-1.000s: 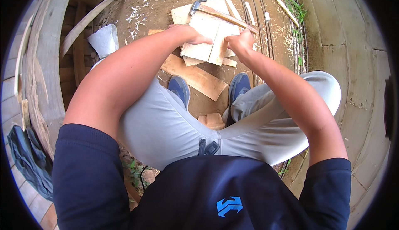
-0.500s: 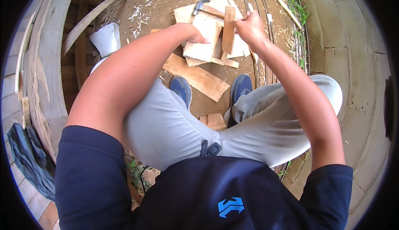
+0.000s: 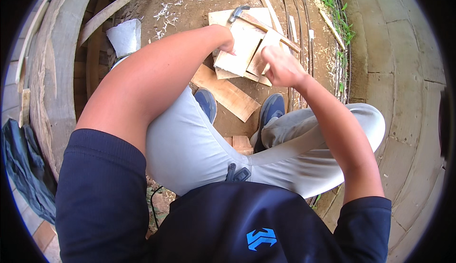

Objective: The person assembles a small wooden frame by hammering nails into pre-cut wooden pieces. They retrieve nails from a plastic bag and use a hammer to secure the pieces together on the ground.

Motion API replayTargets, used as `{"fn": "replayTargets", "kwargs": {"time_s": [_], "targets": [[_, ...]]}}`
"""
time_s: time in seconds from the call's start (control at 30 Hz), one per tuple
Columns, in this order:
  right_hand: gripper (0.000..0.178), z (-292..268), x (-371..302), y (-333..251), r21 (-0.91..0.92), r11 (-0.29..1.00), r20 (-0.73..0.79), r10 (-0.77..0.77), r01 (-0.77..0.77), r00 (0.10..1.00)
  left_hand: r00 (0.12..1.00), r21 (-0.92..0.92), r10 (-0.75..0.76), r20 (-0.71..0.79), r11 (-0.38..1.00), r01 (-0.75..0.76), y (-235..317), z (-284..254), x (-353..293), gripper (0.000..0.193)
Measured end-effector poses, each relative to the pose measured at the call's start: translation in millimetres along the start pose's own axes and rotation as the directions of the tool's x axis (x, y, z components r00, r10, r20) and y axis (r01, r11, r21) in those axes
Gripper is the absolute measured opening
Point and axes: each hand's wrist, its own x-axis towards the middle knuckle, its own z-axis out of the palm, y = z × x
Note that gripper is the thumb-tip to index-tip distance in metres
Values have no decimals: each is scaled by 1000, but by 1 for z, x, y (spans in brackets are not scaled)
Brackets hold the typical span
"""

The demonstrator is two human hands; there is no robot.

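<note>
My left hand [image 3: 225,39] reaches in from the left and rests on a pale square wooden board [image 3: 241,53], its thumb over the board's surface and its other fingers mostly hidden. Just right of that board, my right hand [image 3: 284,67] has its fingers curled; whether anything is in them is hidden. A browner piece of wood [image 3: 257,61] lies between the square board and that hand. Beyond both hands, a claw hammer [image 3: 259,21] lies across the stacked boards, its head toward the far left and its wooden handle slanting down to the right.
A longer brown plank [image 3: 225,92] lies on the dirt before my shoes. Wood blocks [image 3: 241,142] sit between my feet. A pale stone block [image 3: 125,38] and heavy timbers stand at left. Thin dark rods [image 3: 311,58] run along the right, beside a tan paved strip [image 3: 375,35].
My right hand has come down and nearer to me. The brown wood that stood out beside it now lies lower, leaving the hammer's handle in full view. My left hand stays on the board.
</note>
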Motion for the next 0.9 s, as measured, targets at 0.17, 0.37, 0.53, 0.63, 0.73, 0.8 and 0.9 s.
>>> {"fn": "replayTargets", "kwargs": {"time_s": [0.17, 0.37, 0.53, 0.63, 0.73, 0.8, 0.9], "targets": [[46, 6, 28, 10, 444, 443, -208, 897, -779, 391, 1000, 47, 23, -19, 999, -22, 6, -5, -8, 81], [72, 24, 25, 36, 730, 77, 321, 838, -679, 440, 998, 94, 37, -43, 995, -33, 5, -4, 1, 79], [59, 37, 23, 32, 782, 14, 256, 904, -624, 342, 998, 125, 40, -48, 992, -34, 8, -6, 0, 79], [59, 23, 29, 24, 733, 6, 298, 896, -680, 329, 999, 117, 28, -36, 993, -23, 4, -1, -1, 80], [57, 18, 29, 27, 718, -18, 301, 909, -696, 287, 999, 110, 20, -27, 994, -16, 4, -3, -3, 81], [57, 16, 28, 39, 718, -116, 397, 878, -687, 268, 999, 120, 25, -29, 993, -21, 6, -6, -3, 82], [58, 16, 23, 43, 684, -171, 520, 796, -709, 310, 997, 106, 46, -67, 994, -38, 7, -5, -6, 80]]}}
